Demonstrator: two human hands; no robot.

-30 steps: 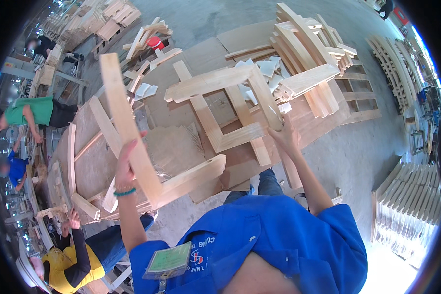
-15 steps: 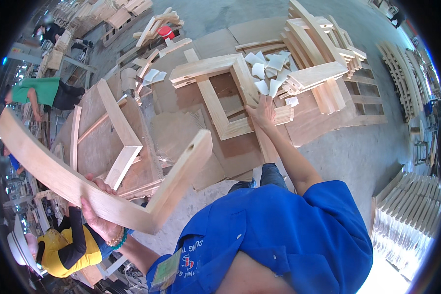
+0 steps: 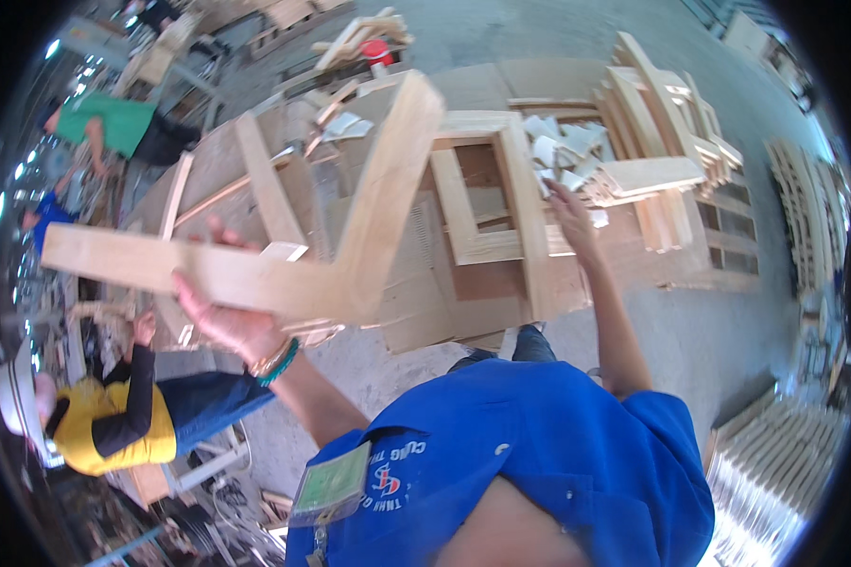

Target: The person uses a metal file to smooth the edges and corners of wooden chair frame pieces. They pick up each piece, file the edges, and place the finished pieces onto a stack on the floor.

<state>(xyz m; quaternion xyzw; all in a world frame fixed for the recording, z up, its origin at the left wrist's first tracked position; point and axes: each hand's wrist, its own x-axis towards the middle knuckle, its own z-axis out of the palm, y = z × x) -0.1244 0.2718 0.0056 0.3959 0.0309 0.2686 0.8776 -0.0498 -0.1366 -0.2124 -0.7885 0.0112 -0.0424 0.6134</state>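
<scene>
My left hand [image 3: 227, 317] grips an L-shaped wooden frame piece [image 3: 350, 269], fingers and thumb round its long arm. The piece is held up in front of me, its short arm pointing up and away. My right hand [image 3: 572, 217] reaches out to the edge of a pile of white sheet scraps [image 3: 563, 142]. Its fingers look stretched and apart, though slightly blurred, and I see nothing held in them. Just left of that hand, joined wooden frame pieces [image 3: 515, 180] lie on the cardboard-covered surface [image 3: 416, 312].
Stacked wooden frame parts [image 3: 648, 180] stand at right, beside a slatted pallet [image 3: 728, 227]. More wooden pieces [image 3: 269, 180] lie at left. A person in yellow [image 3: 113, 420] and another in green [image 3: 109, 123] are on the left. A red container [image 3: 376, 52] stands at the back.
The L-shaped piece has swung, its short arm now raised farther from me and its long arm flatter. My right hand has come off the frame on the surface and moved toward the white scraps.
</scene>
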